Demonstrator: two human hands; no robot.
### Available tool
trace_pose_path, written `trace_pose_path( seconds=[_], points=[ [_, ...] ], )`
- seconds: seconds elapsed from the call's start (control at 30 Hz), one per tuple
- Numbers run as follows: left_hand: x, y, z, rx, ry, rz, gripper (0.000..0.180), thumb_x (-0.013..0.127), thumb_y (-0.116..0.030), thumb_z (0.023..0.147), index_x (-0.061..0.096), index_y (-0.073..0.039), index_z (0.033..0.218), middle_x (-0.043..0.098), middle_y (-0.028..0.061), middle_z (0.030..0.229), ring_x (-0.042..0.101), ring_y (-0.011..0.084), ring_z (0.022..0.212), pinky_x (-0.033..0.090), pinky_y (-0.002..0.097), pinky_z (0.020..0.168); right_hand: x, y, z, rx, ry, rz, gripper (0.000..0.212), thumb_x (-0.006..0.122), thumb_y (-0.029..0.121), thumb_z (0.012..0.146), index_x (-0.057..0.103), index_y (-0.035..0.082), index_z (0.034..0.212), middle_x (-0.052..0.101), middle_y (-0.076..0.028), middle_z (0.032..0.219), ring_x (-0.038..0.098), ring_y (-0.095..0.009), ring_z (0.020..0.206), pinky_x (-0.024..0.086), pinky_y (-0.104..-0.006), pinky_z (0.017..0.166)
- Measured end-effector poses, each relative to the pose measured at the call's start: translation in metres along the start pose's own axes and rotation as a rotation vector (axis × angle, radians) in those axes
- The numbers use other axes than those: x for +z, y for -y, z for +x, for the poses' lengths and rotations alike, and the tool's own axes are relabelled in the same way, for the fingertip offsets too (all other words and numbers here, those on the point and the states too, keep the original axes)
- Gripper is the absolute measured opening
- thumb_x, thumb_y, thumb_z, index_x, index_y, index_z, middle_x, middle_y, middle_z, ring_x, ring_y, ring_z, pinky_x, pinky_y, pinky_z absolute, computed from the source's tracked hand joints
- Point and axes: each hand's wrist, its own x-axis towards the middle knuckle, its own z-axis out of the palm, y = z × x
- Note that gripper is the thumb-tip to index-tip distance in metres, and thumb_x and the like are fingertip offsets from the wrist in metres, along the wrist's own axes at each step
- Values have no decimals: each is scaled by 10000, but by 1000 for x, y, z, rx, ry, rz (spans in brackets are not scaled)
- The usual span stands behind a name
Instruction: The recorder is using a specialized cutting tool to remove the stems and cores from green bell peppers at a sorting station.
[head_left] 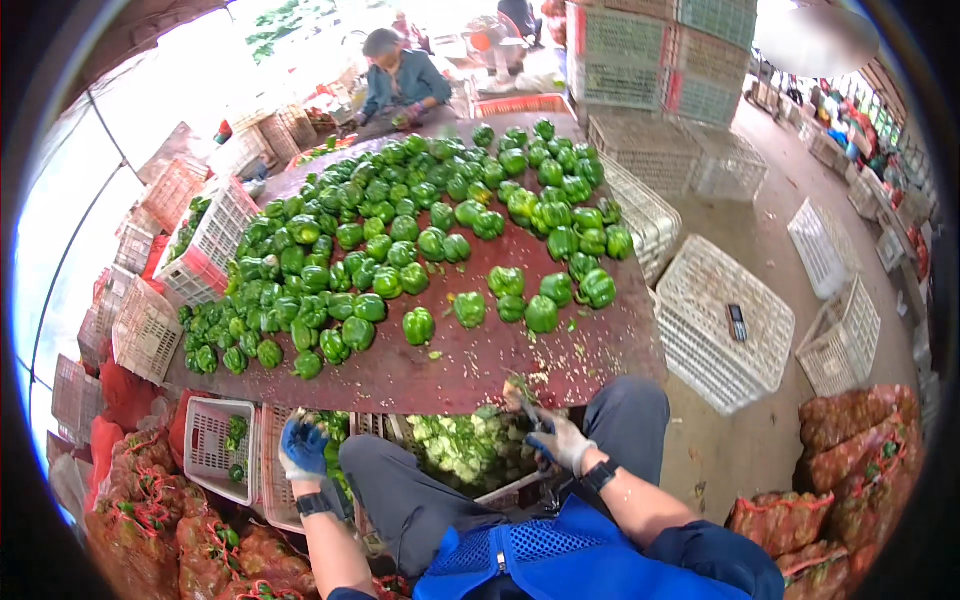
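1. Right hand [562,442]: gloved, lower centre, just below the table's front edge. Grip closed around a slim tool [531,412]; its kind is too small to tell.
2. Left hand [303,448]: gloved, lower left, close to the table's left front edge. Fingers bent; cannot tell whether they grasp anything.
3. Peppers [418,326]: green, massed from upper centre to mid-left on the table [480,375]. A loose few lie at centre, apart from the front edge; others reach the right edge.
4. Open room: bare red surface from centre to the lower right corner of the table, strewn with pale bits [540,378].
5. Crate [512,488] of pale scraps [465,446]: between the legs [632,425], leaving little space below the table.
6. Right of frame: bare floor [705,450] runs between stacked crates [720,315] and sacks [785,522].
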Motion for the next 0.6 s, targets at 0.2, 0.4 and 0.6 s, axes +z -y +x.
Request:
trace_pose_path(
  seconds=[0.2,0.4,0.6],
  points=[
    [156,57,-7,-91,244,406,290,597,-73,933,621,-6,1215,687,98,933,662,202,691,563,319,573,-31,-11,42,-155,-176,543,553,609,69,951,411,75,1467,630,-68,953,651,-168,697,552,-331,574],
    [288,179,11,190,669,968,563,752,-150,847,550,21,1345,667,129,1247,643,191,1108,488,306,992,-70,-25,79,-235,-410,835,511,595,129,982,420,104,1462,646,-75,909,615,-149,551,495,-286,418],
    [388,259,12,456,666,1619,844,776,-325,781,386,-87,1490,450,221,1477,478,353,1336,415,420,1094,-73,-15,76,-246,-491,652,372,592,235,996,563,39,1311,642,-41,848,571,-90,583,480,-273,498]
  ],
)
